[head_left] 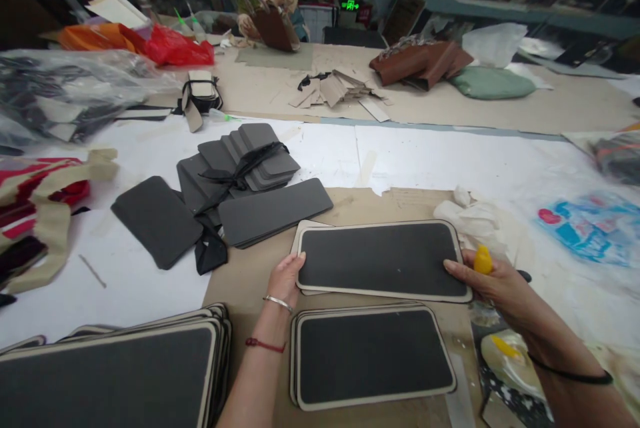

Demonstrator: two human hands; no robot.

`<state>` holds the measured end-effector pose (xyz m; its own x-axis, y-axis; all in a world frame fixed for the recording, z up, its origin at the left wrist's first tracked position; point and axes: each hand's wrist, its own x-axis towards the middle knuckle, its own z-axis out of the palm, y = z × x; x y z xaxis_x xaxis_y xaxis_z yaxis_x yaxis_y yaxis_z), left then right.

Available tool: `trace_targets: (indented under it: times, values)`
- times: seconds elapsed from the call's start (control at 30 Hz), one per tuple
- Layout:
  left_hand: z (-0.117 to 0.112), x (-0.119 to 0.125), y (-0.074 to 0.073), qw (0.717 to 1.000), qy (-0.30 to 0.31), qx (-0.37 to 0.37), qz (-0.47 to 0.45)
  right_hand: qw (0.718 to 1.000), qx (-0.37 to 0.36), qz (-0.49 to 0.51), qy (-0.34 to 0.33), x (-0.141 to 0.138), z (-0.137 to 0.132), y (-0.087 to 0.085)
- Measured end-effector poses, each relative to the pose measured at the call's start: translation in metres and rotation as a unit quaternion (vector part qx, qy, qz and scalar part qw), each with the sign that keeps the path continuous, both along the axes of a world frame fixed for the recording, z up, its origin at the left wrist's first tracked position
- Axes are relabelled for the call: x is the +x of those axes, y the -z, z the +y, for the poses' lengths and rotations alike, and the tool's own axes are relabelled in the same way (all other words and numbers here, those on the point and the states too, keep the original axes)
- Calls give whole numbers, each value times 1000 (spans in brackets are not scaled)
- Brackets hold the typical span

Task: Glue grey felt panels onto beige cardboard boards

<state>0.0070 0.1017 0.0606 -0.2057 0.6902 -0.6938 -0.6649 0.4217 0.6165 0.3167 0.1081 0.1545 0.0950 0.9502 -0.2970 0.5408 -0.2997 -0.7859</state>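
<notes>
Holding the dark panel [383,260] by its short ends — left hand [285,278] clamped at one, right hand [493,281] at the other; long axis crosswise, just beyond the panel stack [373,356].

Tied grey pads [250,158], perhaps foam

We work at a table [425,161] covered in white paper. A brown cardboard sheet [240,288] lies at its near-centre. On that sheet lie cream-edged black panels [383,260], with a stack [370,356] nearer than them. Left of the sheet lie grey foam pieces [240,175]; right of it lies crumpled white cloth [470,218].
</notes>
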Motion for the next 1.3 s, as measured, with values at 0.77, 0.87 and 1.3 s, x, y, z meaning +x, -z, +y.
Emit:
trace_targets:
  times: [0.77, 0.87, 1.3]
  values:
    - [-102, -4, -43, 989, -20, -30, 143, 991, -33, 98, 88, -6, -118, 46]
    - [-119, 1, -35, 988, 2, -49, 147, 992, -34, 95, 76, 0, -134, 58]
    - [-149, 21, -12, 988, 13, -54, 145, 992, -83, 66, 63, 27, -155, 87]
